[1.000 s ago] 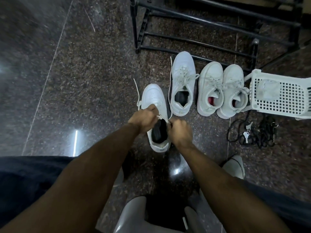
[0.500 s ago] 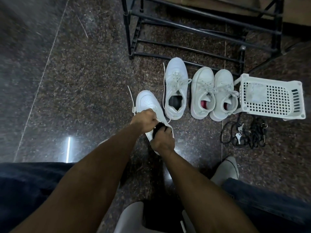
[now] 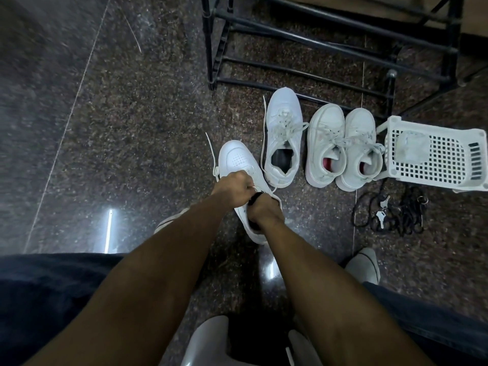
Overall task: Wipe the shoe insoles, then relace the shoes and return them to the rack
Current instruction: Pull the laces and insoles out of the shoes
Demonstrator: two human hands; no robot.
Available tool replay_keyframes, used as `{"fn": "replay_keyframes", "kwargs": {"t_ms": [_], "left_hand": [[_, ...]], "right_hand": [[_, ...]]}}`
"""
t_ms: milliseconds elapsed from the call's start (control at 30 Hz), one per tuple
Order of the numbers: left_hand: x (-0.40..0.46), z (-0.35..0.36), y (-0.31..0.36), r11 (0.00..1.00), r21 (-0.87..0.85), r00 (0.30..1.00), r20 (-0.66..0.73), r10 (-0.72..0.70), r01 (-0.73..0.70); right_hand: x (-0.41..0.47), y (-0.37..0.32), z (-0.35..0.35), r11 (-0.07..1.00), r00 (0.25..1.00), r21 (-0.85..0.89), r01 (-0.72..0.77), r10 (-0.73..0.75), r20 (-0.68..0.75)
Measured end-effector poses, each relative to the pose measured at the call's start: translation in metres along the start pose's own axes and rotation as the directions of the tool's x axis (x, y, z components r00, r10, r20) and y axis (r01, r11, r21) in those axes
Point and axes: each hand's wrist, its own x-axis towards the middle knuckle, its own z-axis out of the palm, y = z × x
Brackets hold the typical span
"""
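Beyond your hands stands the black rack [image 3: 330, 40] on the floor [image 3: 118, 114]. Right of your right hand lies the white basket [image 3: 433, 157], then a pair of shoes [image 3: 343, 146] and a single shoe [image 3: 284, 136]. Your left hand [image 3: 233, 187] is curled on the nearest shoe [image 3: 236, 159], pinching its lace [image 3: 214, 159]. Your right hand [image 3: 264, 210] grips that shoe's opening.

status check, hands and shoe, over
Left hand pinching white lace. Right hand gripping collar of near white sneaker. Sneaker on floor, nothing blocking.
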Motion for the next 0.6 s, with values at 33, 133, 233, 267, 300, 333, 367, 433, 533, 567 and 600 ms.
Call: {"fn": "replay_keyframes", "kwargs": {"t_ms": [33,133,233,267,300,333,367,433,533,567,600], "left_hand": [[0.0,0.0,0.0,1.0,-0.004,1.0,-0.003,0.002,-0.002],[0.0,0.003,-0.001,0.999,-0.051,0.999,-0.037,0.016,-0.018],[-0.001,0.007,-0.003,0.995,-0.099,0.997,-0.072,0.005,-0.012],[-0.001,0.008,-0.004,0.993,-0.118,0.997,-0.078,-0.01,0.001],[-0.001,0.008,-0.003,0.99,-0.138,0.996,-0.081,-0.023,0.011],[-0.001,0.008,-0.002,0.988,-0.155,0.996,-0.082,-0.03,0.017],[-0.001,0.008,-0.002,0.986,-0.166,0.996,-0.082,-0.033,0.019],[-0.004,0.009,-0.002,0.984,-0.179,0.995,-0.09,-0.032,0.016],[-0.009,0.018,-0.009,0.968,-0.25,0.99,-0.138,-0.041,0.005],[-0.01,0.023,-0.012,0.958,-0.288,0.987,-0.155,-0.039,-0.007],[-0.012,0.026,-0.014,0.949,-0.315,0.986,-0.165,-0.032,-0.022]], "right_hand": [[-0.002,0.002,0.003,0.998,0.999,-0.063,0.016,-0.019,-0.044],[-0.013,0.012,0.016,0.955,0.976,-0.288,0.068,-0.124,-0.18],[-0.016,0.023,0.02,0.91,0.957,-0.391,0.138,-0.224,-0.184],[-0.015,0.023,0.016,0.92,0.961,-0.36,0.154,-0.224,-0.164],[-0.012,0.022,0.009,0.937,0.968,-0.307,0.165,-0.214,-0.134],[-0.009,0.021,0.002,0.95,0.974,-0.263,0.17,-0.203,-0.103],[-0.006,0.02,-0.004,0.954,0.979,-0.245,0.171,-0.193,-0.07],[-0.005,0.017,-0.012,0.958,0.985,-0.241,0.154,-0.167,-0.034],[-0.008,0.026,-0.015,0.985,0.987,-0.092,0.143,-0.149,-0.061],[-0.009,0.03,-0.015,0.989,0.987,-0.003,0.149,-0.149,-0.054],[-0.008,0.035,-0.015,0.983,0.987,0.094,0.156,-0.153,-0.04]]}}
